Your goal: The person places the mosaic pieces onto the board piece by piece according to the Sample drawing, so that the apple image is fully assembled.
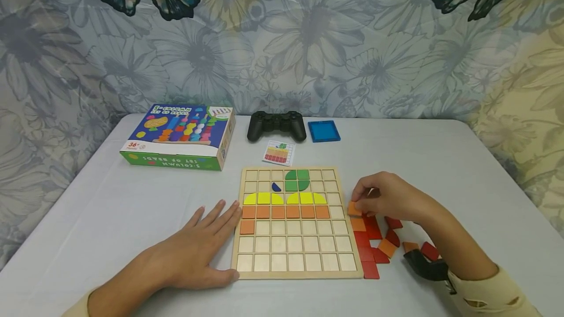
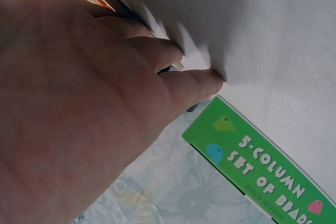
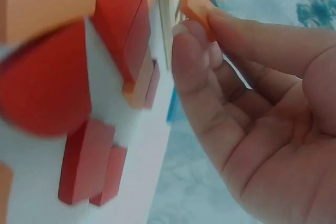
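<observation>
A wooden grid board [image 1: 299, 275] lies on the white table, holding green, yellow and orange tiles plus a small blue piece [image 1: 276, 187]. My left hand [image 1: 198, 248] is spread flat, fingertips and thumb against the board's left edge. Between thumb and fingers of my right hand [image 1: 392, 197] is an orange square tile [image 1: 354, 208], just off the board's right edge. The right wrist view shows this pinched tile [image 3: 194, 3] tilted. Below that hand lie loose red tiles [image 1: 370, 270] and orange ones [image 1: 387, 248], some partly overlapping.
Behind the board are a small pattern card [image 1: 279, 153], a black game controller [image 1: 276, 125] and a blue square tray [image 1: 324, 131]. A bead-set box [image 1: 176, 136] stands at the back left. Floral cloth [image 1: 308, 53] hangs behind the table.
</observation>
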Motion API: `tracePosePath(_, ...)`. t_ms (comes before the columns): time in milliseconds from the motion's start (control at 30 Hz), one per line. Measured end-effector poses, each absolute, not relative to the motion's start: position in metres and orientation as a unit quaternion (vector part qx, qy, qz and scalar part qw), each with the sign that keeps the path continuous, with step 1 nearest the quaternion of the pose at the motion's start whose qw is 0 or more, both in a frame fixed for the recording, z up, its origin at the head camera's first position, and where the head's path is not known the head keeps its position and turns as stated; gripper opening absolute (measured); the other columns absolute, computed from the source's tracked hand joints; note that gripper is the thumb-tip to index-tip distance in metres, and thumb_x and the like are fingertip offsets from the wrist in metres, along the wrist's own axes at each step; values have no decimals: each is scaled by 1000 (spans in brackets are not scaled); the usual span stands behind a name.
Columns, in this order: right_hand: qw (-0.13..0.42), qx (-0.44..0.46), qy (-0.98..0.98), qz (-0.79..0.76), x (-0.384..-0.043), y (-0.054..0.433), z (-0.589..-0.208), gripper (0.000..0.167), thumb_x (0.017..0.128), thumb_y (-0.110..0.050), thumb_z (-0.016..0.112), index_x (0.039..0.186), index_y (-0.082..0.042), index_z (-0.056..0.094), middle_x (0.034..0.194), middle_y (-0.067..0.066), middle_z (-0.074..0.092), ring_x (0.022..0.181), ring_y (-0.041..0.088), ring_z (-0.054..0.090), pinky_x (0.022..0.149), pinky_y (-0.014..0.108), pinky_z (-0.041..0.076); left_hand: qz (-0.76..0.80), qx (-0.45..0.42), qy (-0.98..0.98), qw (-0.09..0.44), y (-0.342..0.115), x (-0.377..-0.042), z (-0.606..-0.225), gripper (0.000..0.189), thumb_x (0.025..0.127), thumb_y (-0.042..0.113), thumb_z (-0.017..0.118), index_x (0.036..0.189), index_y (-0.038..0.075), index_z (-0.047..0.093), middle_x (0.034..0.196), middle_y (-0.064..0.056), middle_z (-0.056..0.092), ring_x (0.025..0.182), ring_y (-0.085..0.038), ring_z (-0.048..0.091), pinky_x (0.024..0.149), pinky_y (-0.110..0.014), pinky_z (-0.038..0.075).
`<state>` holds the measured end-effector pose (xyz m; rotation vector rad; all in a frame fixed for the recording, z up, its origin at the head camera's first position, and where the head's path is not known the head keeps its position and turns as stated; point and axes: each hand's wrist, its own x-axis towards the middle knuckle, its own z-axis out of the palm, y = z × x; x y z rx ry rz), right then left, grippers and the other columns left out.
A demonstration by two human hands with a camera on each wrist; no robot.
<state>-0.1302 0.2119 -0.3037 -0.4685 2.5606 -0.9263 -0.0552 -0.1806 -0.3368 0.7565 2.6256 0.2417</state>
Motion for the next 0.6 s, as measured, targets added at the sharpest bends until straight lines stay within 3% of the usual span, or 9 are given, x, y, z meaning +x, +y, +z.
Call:
tracePosePath(167,201,-197,888,-363,-130,202,-306,5,88,-3,74,92,-4,72,80,2,66,69,19,63,66,31,57,85,265,939,201,-180,-56,-337,108,82,78,55,162,16,17,168,3,5,152,-26,2,116,-62,10)
tracePosePath(600,203,-255,876,-354,-130,157,-309,10,89,-3,74,86,-12,70,81,-3,63,79,18,59,73,30,55,89,264,939,203,-180,-56,-337,108,82,78,55,162,16,17,168,4,4,152,-25,1,116,-61,9)
